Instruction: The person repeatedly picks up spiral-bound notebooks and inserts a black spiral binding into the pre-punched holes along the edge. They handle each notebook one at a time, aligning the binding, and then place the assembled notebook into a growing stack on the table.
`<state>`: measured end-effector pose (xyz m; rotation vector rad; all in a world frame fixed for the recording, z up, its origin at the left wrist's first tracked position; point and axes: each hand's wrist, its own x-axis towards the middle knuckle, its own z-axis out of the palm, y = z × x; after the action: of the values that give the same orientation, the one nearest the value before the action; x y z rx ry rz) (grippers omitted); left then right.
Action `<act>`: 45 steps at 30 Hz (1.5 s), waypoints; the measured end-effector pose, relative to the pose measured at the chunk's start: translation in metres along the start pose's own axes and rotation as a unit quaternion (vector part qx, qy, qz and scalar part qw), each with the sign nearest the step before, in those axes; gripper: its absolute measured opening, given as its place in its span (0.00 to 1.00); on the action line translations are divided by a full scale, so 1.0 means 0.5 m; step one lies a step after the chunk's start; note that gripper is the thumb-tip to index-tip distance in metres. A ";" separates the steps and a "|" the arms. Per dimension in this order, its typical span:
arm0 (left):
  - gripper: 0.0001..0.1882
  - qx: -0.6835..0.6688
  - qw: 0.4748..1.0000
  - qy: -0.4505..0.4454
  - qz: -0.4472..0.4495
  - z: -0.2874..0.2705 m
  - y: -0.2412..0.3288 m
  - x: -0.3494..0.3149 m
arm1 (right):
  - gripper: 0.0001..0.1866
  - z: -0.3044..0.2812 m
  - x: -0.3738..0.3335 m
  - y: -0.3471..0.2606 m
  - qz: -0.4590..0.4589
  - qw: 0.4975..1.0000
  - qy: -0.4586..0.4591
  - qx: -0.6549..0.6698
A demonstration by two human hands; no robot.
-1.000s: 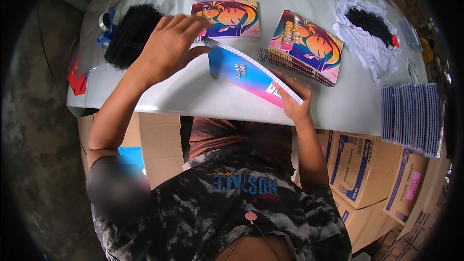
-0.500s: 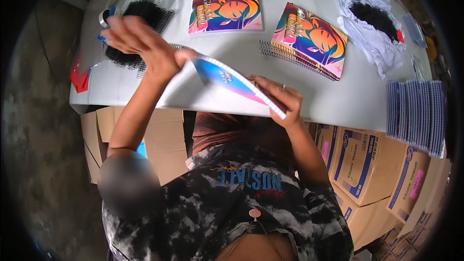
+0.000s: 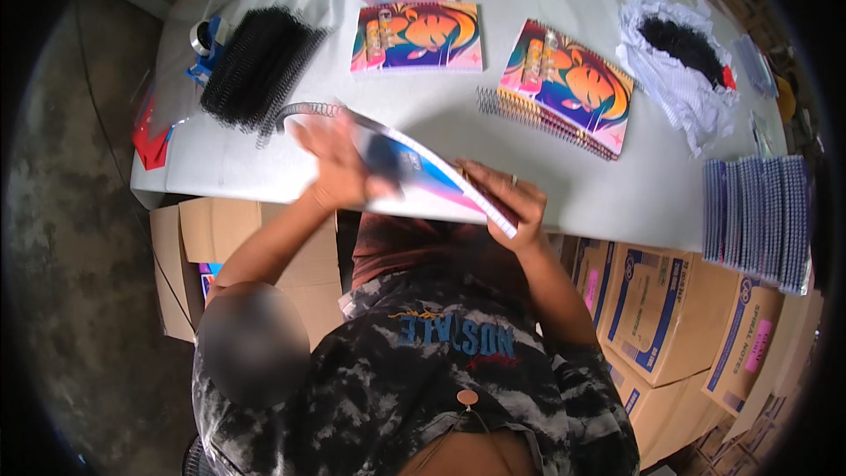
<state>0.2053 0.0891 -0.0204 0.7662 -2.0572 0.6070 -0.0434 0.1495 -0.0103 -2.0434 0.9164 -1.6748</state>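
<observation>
My right hand (image 3: 513,201) is closed on the lower right end of a notebook (image 3: 441,178), tilted above the front edge of the table. Its cover is blue and pink, and its page edges face up. A dark spiral coil (image 3: 308,109) sticks out past the notebook's far left end. My left hand (image 3: 333,157), smeared by motion, is beside that end with its fingers stretched out; whether it touches the coil I cannot tell. Just beyond it lies a heap of black spiral coils (image 3: 260,66).
Colourful notebooks lie on the white table (image 3: 405,92): one pile (image 3: 419,37) at centre, another (image 3: 568,84) with protruding coils to its right. Crumpled cloth (image 3: 634,62) holds more black coils. A tape dispenser (image 3: 204,48) stands left. Stacked notebooks (image 3: 756,220) line the right edge; cartons (image 3: 652,308) sit below.
My left hand has swept down and right, from above the coil heap to the notebook's left end. My right hand keeps its grip on the notebook. The coil end now shows more clearly.
</observation>
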 end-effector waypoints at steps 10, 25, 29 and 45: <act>0.18 -0.366 0.790 -0.426 -0.245 -0.091 -0.120 0.213 | 0.13 -0.075 0.023 0.025 0.193 0.976 -0.021 0.099; 0.19 -0.168 0.852 -0.496 -0.028 -0.070 -0.110 0.293 | 0.16 -0.072 0.026 0.028 0.176 0.982 -0.011 0.073; 0.28 -0.007 0.927 -0.373 0.037 -0.062 -0.077 0.279 | 0.22 -0.070 0.024 0.018 0.120 0.992 -0.037 0.024; 0.59 0.011 1.000 -0.001 -0.027 0.045 -0.080 0.116 | 0.18 -0.018 0.009 -0.014 -0.030 0.998 0.009 -0.058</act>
<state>0.1946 0.0293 0.0218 0.8326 -2.0276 0.5991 -0.0495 0.1528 -0.0002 -2.1549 0.9887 -1.7108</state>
